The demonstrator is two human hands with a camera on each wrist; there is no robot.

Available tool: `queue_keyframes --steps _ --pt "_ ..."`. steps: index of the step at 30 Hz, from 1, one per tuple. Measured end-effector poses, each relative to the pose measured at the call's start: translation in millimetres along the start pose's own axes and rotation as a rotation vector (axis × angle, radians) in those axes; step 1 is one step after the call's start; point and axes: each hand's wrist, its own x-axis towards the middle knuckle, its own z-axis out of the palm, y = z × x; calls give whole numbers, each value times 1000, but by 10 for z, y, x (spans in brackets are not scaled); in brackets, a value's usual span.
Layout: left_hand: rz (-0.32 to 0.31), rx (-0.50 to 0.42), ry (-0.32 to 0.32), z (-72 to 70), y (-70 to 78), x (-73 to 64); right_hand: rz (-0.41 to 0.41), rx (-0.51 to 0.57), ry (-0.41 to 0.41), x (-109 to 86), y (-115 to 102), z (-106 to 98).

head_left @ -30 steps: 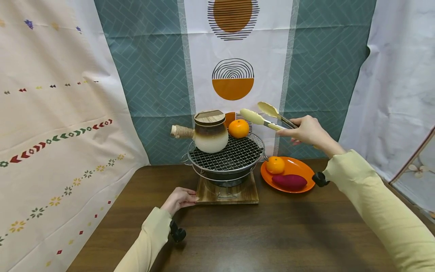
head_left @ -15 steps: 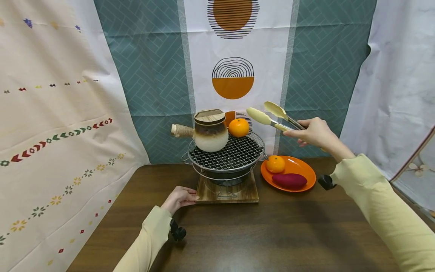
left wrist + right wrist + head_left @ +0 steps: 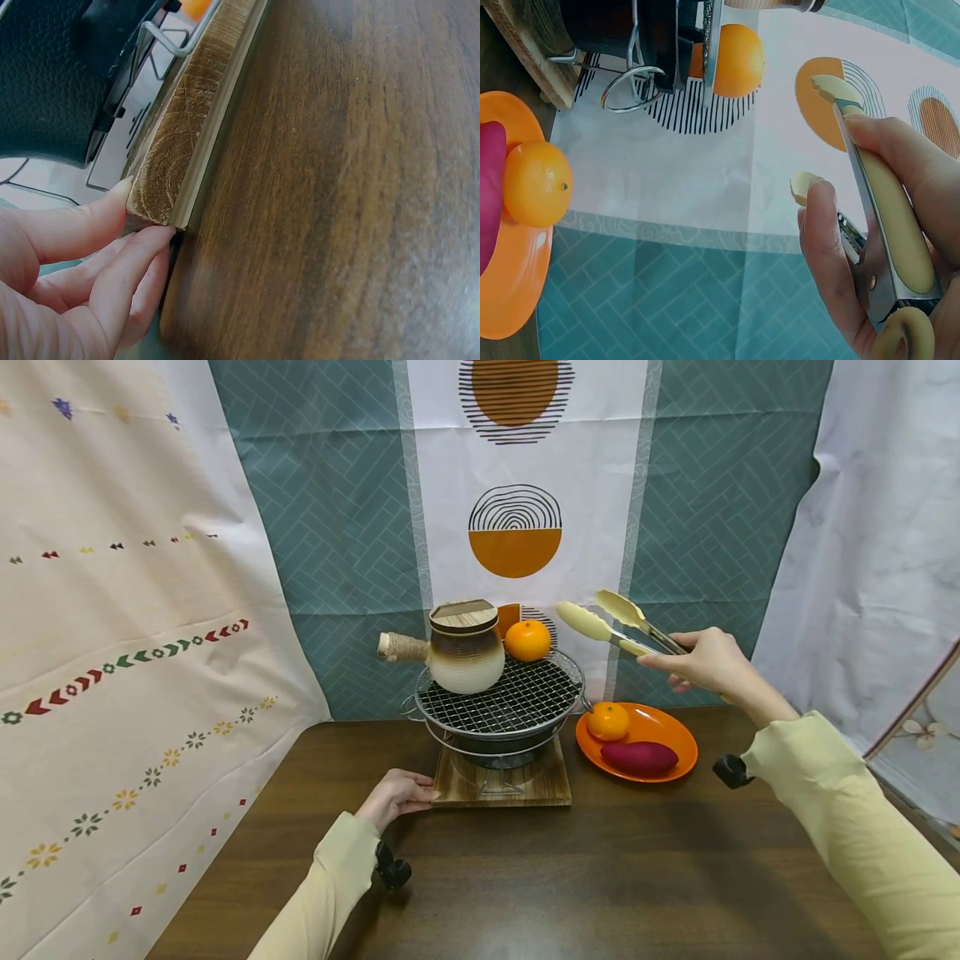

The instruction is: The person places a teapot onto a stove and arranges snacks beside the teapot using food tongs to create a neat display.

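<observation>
My left hand (image 3: 399,797) pinches the near-left corner of the wooden board (image 3: 551,787), its thumb on top and fingertips at the lower edge in the left wrist view. My right hand (image 3: 712,662) grips a pair of tongs (image 3: 587,622) with cream tips, raised over the orange plate (image 3: 671,727). The tongs stand spread with nothing between their tips. On the board stands a round tabletop grill (image 3: 487,718) with a mesh top. It bears a lidded ceramic pot (image 3: 467,670) and a mandarin (image 3: 528,641). Another mandarin (image 3: 608,722) and a purple sweet potato (image 3: 639,758) lie on the plate.
The pot's rope-wrapped handle (image 3: 401,648) sticks out to the left. Patterned cloths hang behind and along both sides of the brown wooden table (image 3: 570,877). A wire ring handle (image 3: 634,90) projects from the grill on the plate's side.
My right hand has drawn the tongs right and slightly down, away from the mandarin on the grill. The left hand keeps its hold on the board's corner.
</observation>
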Motion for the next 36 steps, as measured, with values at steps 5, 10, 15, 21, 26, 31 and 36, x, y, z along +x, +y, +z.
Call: queue_keyframes --steps 5,10,15,21,26,31,36 --pt "-4 -6 -2 1 4 -1 8 -8 -1 -28 54 -10" --pt "-11 -9 2 7 3 2 24 -25 -6 -63 107 -39" --pt "-12 -4 -1 -1 5 -5 30 -22 -5 -96 179 -54" --pt "-10 -1 -7 -2 12 -7 43 32 -3 -151 284 -56" --pt "-5 -3 -9 0 15 3 40 50 -3 -193 391 -58" --pt "-11 -10 -6 -1 16 19 51 29 -22 -234 522 -50" --pt "-20 -19 -8 -9 11 20 90 -18 -45 -273 625 -49"
